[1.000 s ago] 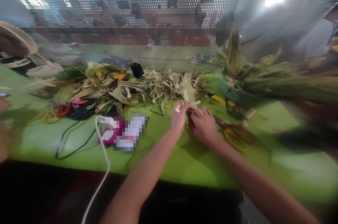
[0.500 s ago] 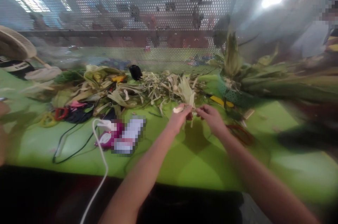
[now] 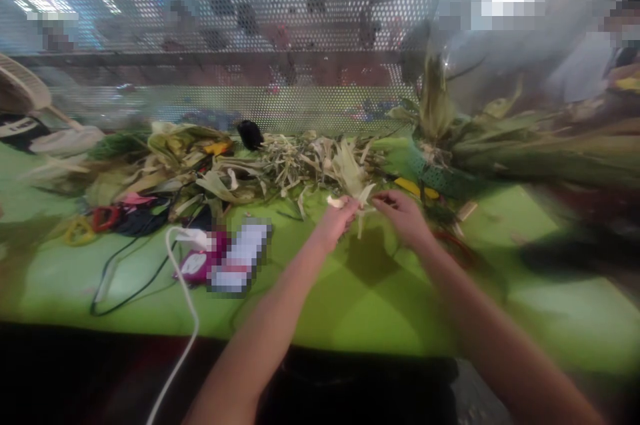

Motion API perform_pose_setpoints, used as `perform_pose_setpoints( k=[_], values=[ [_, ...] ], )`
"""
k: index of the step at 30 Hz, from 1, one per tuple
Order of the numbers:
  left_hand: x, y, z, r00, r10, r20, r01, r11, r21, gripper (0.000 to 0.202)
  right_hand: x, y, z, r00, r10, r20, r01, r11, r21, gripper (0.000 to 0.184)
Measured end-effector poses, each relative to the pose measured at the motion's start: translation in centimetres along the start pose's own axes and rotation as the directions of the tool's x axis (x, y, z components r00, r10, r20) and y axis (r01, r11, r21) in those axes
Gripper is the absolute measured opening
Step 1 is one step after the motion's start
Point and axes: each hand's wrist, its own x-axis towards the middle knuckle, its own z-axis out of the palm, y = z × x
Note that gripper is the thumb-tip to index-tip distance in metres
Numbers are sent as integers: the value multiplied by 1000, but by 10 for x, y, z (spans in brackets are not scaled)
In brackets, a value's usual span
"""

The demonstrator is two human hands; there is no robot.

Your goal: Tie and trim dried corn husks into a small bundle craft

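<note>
My left hand [image 3: 340,221] is closed round the lower end of a bundle of pale corn husk [image 3: 349,168]. The husk's leaves fan upward above the fist, and a narrow strip hangs below it. A small cream-coloured piece shows by the left knuckles. Just to the right, my right hand [image 3: 403,213] has its fingers drawn together in a pinch, close beside a loose husk strip [image 3: 367,194]. What lies between those fingertips, if anything, is too small to make out. Both hands are raised over the green table [image 3: 340,305], with a shadow under them.
Loose husks [image 3: 225,186] are heaped along the back, before a perforated metal screen [image 3: 310,31]. Scissors with red handles [image 3: 105,217], a magenta power bank [image 3: 197,265], a white cable [image 3: 194,318] and a blurred-out phone [image 3: 243,255] lie left. A green basket [image 3: 435,171] holds husks at right.
My right hand has parted slightly from the husk bundle, where its fingertips met it before. A husk strip now sticks out to the right. The whole view has shifted a little.
</note>
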Motion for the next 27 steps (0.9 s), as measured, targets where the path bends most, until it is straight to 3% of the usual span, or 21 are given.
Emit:
perform_pose_setpoints(
  k=[4, 10, 16, 19, 22, 24, 27],
  values=[
    [-3, -3, 7, 998, 8, 59, -10, 999, 35, 42, -5, -12, 4, 995, 46, 94, -59, 987, 148, 26],
    [-7, 1, 15, 999, -49, 24, 50, 998, -49, 39, -6, -11, 3, 986, 167, -16, -159, 956, 245, 26],
    [-6, -2, 14, 998, 19, 67, -23, 998, 51, 34, -2, -2, -1, 977, 204, -64, -181, 948, 264, 27],
    [-5, -4, 8, 995, 55, 84, -72, 976, 207, 33, 1, -2, -8, 992, 39, -118, -33, 998, 46, 24],
    [-4, -8, 5, 991, 96, 94, -125, 913, 389, 28, -1, -10, -14, 958, -250, -140, 213, 948, -236, 49],
    [-2, -13, 5, 984, 136, 111, -171, 885, 432, 20, -6, -20, -13, 929, -371, 22, 361, 888, -285, 41],
    [2, -21, 8, 962, 209, 176, -263, 882, 390, 10, -13, -32, -8, 867, -415, 275, 480, 844, -238, 19]
  ],
)
